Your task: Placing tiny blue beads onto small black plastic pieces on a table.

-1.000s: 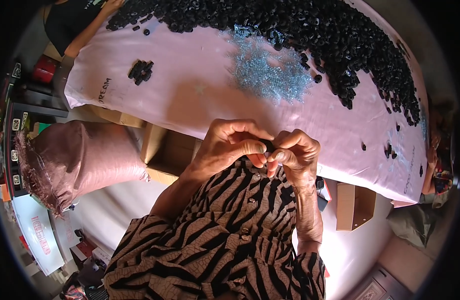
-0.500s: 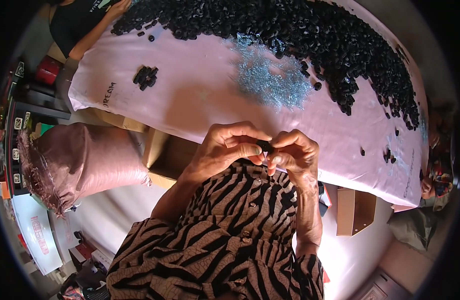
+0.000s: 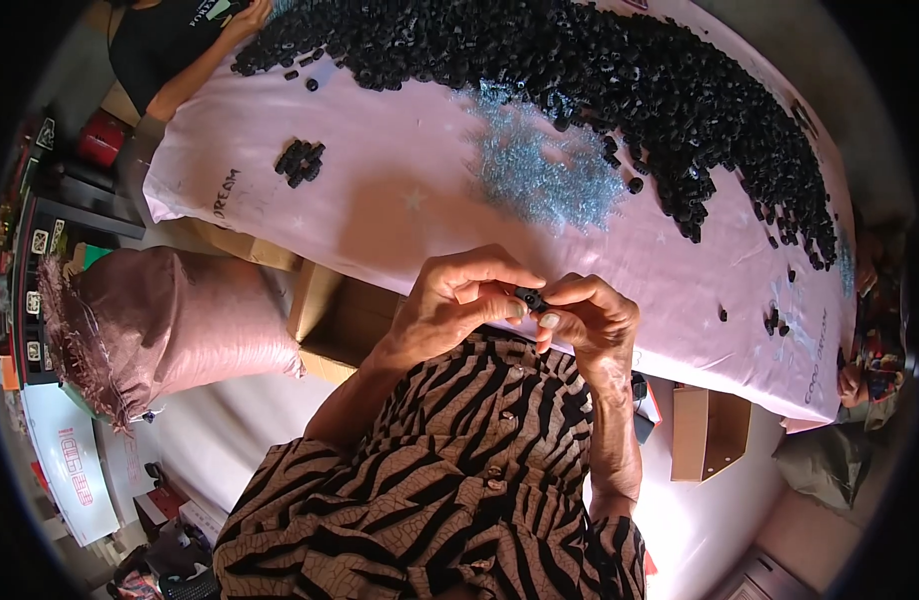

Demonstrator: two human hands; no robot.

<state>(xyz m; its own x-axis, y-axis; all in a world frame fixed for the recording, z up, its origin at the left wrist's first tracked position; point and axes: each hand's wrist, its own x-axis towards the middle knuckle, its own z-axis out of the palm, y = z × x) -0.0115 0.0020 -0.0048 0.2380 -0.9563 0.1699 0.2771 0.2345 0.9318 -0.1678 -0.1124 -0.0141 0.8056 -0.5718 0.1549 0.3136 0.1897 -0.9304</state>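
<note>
Over the near edge of the pink-covered surface, here's a small black piece, caught between two sets of fingertips: the left hand pinches one end, nearly closed, the right hand pinches the other. Beyond, bluish clear bits, possibly springs, lie against a big black heap.

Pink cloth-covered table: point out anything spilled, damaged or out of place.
A few small black pieces lie near the right end of the table, apart from the large heap of black pieces; they look like strays. No damage stands out.
</note>
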